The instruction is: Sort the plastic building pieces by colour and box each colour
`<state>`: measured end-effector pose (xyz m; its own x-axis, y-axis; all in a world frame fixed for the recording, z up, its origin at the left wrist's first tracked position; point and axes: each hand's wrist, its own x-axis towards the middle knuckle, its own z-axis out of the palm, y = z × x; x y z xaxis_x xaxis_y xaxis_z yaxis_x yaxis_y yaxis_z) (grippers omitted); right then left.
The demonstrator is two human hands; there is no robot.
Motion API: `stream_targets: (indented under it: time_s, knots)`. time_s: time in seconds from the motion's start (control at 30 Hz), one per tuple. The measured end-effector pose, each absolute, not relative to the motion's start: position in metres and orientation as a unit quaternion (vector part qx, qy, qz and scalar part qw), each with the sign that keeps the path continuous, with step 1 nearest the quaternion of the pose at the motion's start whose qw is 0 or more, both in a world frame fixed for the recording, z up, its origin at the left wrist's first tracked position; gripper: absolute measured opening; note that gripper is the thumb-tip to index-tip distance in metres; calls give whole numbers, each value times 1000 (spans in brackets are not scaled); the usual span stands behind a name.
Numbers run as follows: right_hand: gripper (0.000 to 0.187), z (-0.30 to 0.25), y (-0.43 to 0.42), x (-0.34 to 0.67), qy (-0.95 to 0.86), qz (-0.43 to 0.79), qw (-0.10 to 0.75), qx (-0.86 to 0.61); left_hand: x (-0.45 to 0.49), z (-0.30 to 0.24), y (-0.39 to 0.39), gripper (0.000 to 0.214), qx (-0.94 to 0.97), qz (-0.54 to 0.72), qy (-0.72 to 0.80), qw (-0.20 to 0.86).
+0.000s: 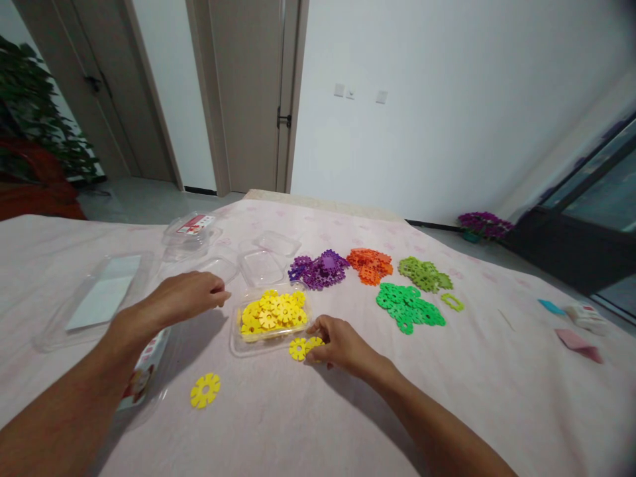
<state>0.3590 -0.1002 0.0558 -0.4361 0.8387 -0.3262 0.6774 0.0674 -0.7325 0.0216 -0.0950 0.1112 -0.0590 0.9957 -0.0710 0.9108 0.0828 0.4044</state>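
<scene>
My right hand (342,344) pinches a yellow flower-shaped plastic connector disc (315,342) just off the container's right front corner. A second yellow disc (298,349) lies right beside it, partly against the container. The clear plastic container (243,346) holds a heap of yellow discs (273,311). To the left of that container, my left hand (191,293) hovers with its fingers curled together and nothing seen in them. One loose yellow disc (205,391) lies flat on the cloth at the front, below and between the hands.
Purple (325,268), orange (370,265), green (410,307) and olive-green (424,273) disc piles lie right. Clear lids (261,267) and stacked containers (186,232) stand behind; a large tray (54,331) and labelled box (144,374) are left. A pink cloth (497,397) covers the table.
</scene>
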Motion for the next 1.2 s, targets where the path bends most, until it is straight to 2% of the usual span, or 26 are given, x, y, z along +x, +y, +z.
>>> stream_targets:
  time_s: [0.07,0.13,0.23,0.33,0.47,0.63,0.77,0.87,0.97,1.07,1.2]
  knots:
    - [43,56,-105,353,-718,440,94,-531,21,115,-111,29,701,26,688,185]
    - [42,57,-110,349,-747,392,103,-527,27,115,-130,30,728,-49,652,207]
    - [37,55,-117,344,-789,306,118,-519,44,109,-159,29,741,-84,612,262]
    - [36,48,-118,341,-795,264,115,-534,57,97,-181,39,755,-77,594,266]
    - [27,45,-117,342,-788,257,125,-544,58,82,-192,25,751,-76,596,273]
    - [22,68,-111,359,-778,355,99,-509,47,84,-191,14,740,-26,576,345]
    - [22,94,-97,361,-762,416,180,-464,49,108,-173,12,696,89,566,433]
    - [22,106,-88,347,-769,384,256,-442,59,122,-150,20,701,183,578,376]
    - [30,106,-85,328,-817,258,287,-429,70,120,-129,26,716,236,619,220]
    - [39,96,-87,313,-857,146,266,-416,74,104,-120,31,708,245,645,154]
    - [36,82,-89,303,-874,124,211,-420,78,77,-118,27,700,248,651,157]
